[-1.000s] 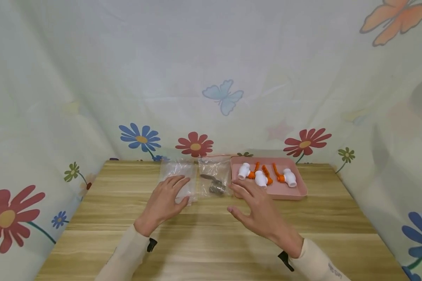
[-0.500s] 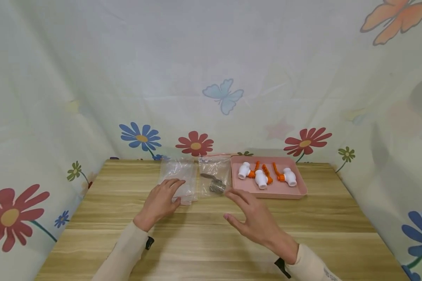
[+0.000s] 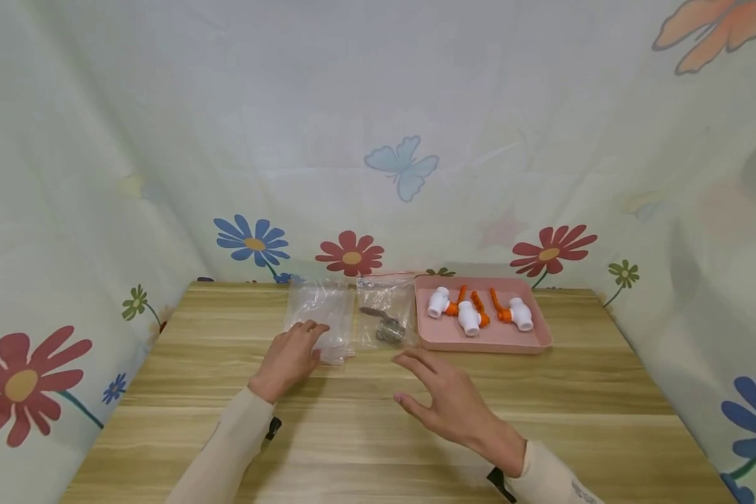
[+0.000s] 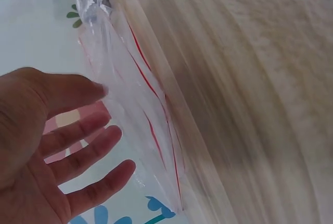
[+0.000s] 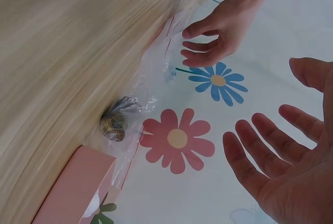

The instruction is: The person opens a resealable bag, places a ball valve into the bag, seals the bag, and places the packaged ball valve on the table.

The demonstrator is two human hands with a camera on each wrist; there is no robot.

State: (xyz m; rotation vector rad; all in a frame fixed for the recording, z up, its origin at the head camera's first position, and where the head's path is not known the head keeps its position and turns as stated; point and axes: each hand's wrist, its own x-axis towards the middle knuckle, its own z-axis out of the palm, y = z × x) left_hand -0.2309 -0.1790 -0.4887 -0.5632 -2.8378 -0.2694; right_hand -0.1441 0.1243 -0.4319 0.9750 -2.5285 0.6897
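Reaching is the step in hand, by the look of it: your left grip [image 3: 290, 355] is over the flat clear bags [image 3: 320, 304] on the tabletop [image 3: 353, 427]! It's released, fingers loosely extended, thumb tip right by the film; whether skin meets plastic, I can't tell. Your right grip [image 3: 450, 402] is released too, holding nothing, thumb well apart from the fingers, nearest to the filled bag [image 3: 387, 288]. That one lies between the clear bags and the pink tray [image 3: 479, 346], a dark fitting [image 3: 389, 331] with a lever inside. Three white valves [image 3: 469, 318] with orange handles sit in the tray. Taking a clear bag would call for pinching a single edge, as thin layers could cling together.
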